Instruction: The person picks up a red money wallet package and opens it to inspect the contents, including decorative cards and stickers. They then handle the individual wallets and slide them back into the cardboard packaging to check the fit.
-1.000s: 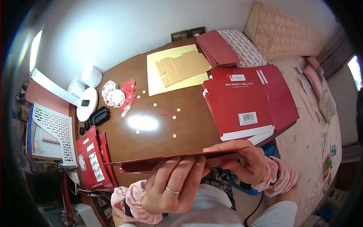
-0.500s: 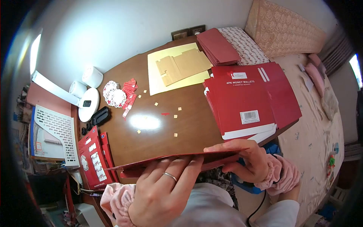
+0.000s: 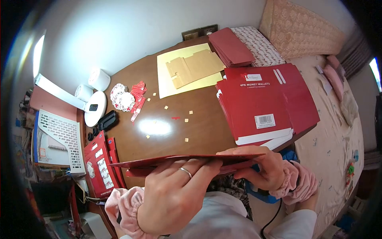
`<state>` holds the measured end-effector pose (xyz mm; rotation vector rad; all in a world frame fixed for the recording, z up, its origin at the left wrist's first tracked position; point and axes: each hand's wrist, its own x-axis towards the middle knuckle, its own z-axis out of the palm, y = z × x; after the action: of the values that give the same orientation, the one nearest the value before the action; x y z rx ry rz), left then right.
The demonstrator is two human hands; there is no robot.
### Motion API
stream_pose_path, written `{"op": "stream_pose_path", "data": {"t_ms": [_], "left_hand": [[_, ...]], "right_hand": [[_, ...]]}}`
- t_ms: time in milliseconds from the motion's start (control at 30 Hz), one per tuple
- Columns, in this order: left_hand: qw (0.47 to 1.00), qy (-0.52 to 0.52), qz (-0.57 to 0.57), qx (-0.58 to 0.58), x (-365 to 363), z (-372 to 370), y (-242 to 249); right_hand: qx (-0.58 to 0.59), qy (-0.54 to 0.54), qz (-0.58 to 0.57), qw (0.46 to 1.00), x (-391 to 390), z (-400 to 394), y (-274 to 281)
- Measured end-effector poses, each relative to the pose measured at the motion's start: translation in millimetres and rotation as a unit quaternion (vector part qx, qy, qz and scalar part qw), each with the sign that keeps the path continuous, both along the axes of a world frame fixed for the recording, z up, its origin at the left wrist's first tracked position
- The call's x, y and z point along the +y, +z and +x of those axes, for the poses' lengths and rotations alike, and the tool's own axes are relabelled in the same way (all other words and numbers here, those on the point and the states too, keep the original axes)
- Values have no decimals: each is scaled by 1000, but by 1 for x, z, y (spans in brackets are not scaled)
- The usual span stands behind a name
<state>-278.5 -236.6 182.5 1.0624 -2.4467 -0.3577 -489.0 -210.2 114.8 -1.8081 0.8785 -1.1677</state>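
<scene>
big red stack (image 3: pixel 262 103) just past the grip, a bit right | yellow sheet (image 3: pixel 187 71) with brown card pieces (image 3: pixel 197 67) far across the table | tiny paper bits (image 3: pixel 175 115) in between | white lamp (image 3: pixel 93 107) far left | red packs (image 3: pixel 99 165) near left

Glossy wood table (image 3: pixel 199 127), matt red card sheet (image 3: pixel 191 160), fluffy cloth cuffs (image 3: pixel 127 207).

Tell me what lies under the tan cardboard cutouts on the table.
A pale yellow sheet lies under the tan cardboard cutouts, its edges showing around them. Whatever lies beneath the cutouts' middle is covered.
</scene>
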Motion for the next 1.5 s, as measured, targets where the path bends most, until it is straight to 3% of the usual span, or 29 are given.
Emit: {"op": "stream_pose_path", "data": {"t_ms": [167, 367, 467, 533, 767, 867, 933, 967, 1167, 1400, 1500], "left_hand": [[998, -21, -20, 61, -5, -2, -7], [996, -20, 36, 76, -4, -2, -3], [990, 24, 131, 56, -1, -1, 2], [998, -34, 23, 40, -4, 4, -6], [999, -29, -8, 43, 3, 4, -10], [994, -52, -74, 59, 3, 3, -14], [991, -41, -123, 36, 8, 4, -16], [991, -41, -123, 36, 11, 6, -17], [964, 1, -229, -138, 28, 7, -8], [956, -11, -248, -154, 27, 18, -23], [953, -23, -286, -95, 20, 20, -33]], "right_hand": [[28, 1, -10, 1000, -2, -3, 2], [38, 4, -25, 999, -4, -4, 1], [18, 20, -23, 999, -5, -4, 1], [4, 16, -24, 1000, -6, -2, 2], [-2, 53, -36, 998, -7, -5, 4], [26, 65, 17, 997, -4, -5, 11], [-85, 45, 55, 994, -1, 0, 9], [-85, 45, 55, 994, -1, -1, 10], [-88, 54, 117, 988, 2, 0, 12], [-146, 50, 163, 974, 3, 6, 14], [-172, 45, 203, 963, 5, 9, 15]]}}
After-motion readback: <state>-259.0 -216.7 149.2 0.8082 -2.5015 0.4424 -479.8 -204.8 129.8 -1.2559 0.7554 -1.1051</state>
